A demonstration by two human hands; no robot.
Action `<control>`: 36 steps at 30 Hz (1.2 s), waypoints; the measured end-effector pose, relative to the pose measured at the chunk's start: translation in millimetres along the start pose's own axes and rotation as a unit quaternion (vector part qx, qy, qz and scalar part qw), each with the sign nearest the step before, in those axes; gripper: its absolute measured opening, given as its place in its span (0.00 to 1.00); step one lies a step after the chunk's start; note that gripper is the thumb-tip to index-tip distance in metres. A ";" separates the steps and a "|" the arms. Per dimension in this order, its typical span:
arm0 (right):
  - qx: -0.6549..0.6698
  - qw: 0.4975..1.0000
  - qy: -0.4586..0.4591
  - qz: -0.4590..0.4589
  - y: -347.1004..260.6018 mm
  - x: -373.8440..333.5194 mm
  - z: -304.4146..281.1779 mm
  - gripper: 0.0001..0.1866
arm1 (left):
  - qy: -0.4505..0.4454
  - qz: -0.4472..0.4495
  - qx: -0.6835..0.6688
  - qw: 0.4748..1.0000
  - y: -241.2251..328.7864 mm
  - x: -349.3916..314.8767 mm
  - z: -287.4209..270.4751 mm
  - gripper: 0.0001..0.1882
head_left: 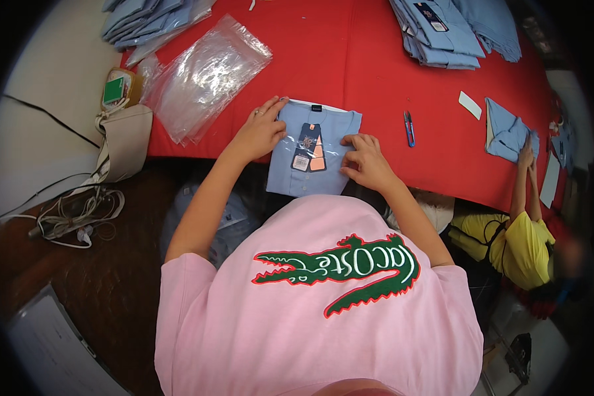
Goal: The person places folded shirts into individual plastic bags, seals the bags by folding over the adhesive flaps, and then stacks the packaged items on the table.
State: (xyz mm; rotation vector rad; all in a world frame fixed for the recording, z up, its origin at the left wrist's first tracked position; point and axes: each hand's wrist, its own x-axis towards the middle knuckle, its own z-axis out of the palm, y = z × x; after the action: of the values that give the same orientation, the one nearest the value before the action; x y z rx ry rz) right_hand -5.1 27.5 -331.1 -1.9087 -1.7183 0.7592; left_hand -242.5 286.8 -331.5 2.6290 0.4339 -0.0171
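A folded light-blue shirt (287,168) in a clear plastic bag lies in front of me, its lower part past the table's near edge. Dark and peach hang tags (308,146) show on its front under the film. My left hand (263,131) rests along the upper left edge, fingers stretched toward the collar corner. On the opposite edge lies my right hand (369,164), its fingers bent and its thumb apart from the forefinger. Both hands touch the bagged shirt; the undersides of the fingers are hidden.
Clear plastic bags (211,76) lie on the red-covered table (310,49). Blue shirts are stacked far left (145,23) and far right (439,33). Blue thread snips (409,129) and a white card (470,105) lie right. A person in yellow (525,251) handles blue cloth (505,132).
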 end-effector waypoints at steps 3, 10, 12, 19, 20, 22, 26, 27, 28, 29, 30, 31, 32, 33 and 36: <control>-0.004 0.999 0.036 0.017 7.7 6.1 -2.3 0.10 | -0.116 0.006 0.048 0.992 -1.4 26.6 -18.9 0.09; 0.006 0.997 0.012 0.080 3.8 25.9 -13.7 0.10 | -0.262 -0.015 0.001 0.965 -16.4 67.9 -30.1 0.11; -0.002 0.997 -0.004 0.072 4.8 18.9 -5.3 0.10 | -0.262 -0.014 -0.006 0.965 -17.1 69.2 -32.0 0.11; 0.078 0.993 0.031 0.086 17.1 4.9 1.9 0.09 | -0.209 0.013 -0.044 0.977 -28.6 59.7 -25.6 0.11; 0.078 0.993 0.037 0.080 17.2 8.5 -4.2 0.09 | -0.200 0.021 -0.046 0.979 -29.8 60.9 -26.5 0.11; 0.070 0.994 0.027 0.084 18.2 20.0 -15.7 0.09 | -0.198 0.040 -0.045 0.978 -32.9 62.8 -28.7 0.11; 0.050 0.994 0.005 0.093 33.5 45.8 -28.7 0.10 | -0.185 0.035 -0.053 0.981 -42.6 66.3 -32.8 0.12; 0.117 0.988 0.002 0.101 35.8 50.7 -31.7 0.09 | -0.175 0.029 -0.064 0.982 -45.1 66.0 -34.2 0.12; 0.184 0.977 -0.003 0.108 38.0 55.2 -34.8 0.09 | -0.164 0.023 -0.076 0.983 -47.1 64.2 -35.3 0.12; 0.250 0.961 -0.008 0.116 39.4 59.6 -38.4 0.09 | -0.155 0.017 -0.089 0.984 -46.8 65.0 -39.1 0.12; 0.239 0.964 0.011 0.113 40.2 62.8 -41.3 0.08 | -0.156 0.005 -0.099 0.983 -47.3 67.8 -43.8 0.12; 0.229 0.967 0.030 0.110 40.5 65.0 -43.6 0.08 | -0.157 -0.008 -0.110 0.981 -48.0 71.2 -48.7 0.12; 0.218 0.969 0.046 0.105 40.2 67.7 -44.7 0.08 | -0.157 -0.022 -0.121 0.980 -47.4 72.4 -53.9 0.12; 0.219 0.965 0.054 0.137 40.1 70.9 -46.1 0.08 | -0.143 -0.032 -0.106 0.984 -45.9 74.2 -58.3 0.11; 0.192 0.957 0.117 0.185 36.8 86.9 -51.0 0.08 | -0.036 -0.038 -0.071 0.996 -42.6 81.0 -62.4 0.10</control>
State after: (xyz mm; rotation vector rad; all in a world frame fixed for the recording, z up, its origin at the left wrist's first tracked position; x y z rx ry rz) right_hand 62.1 111.0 -326.0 -1.9651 -0.9961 0.8831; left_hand -182.6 375.2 -302.3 2.4636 0.4923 -0.1015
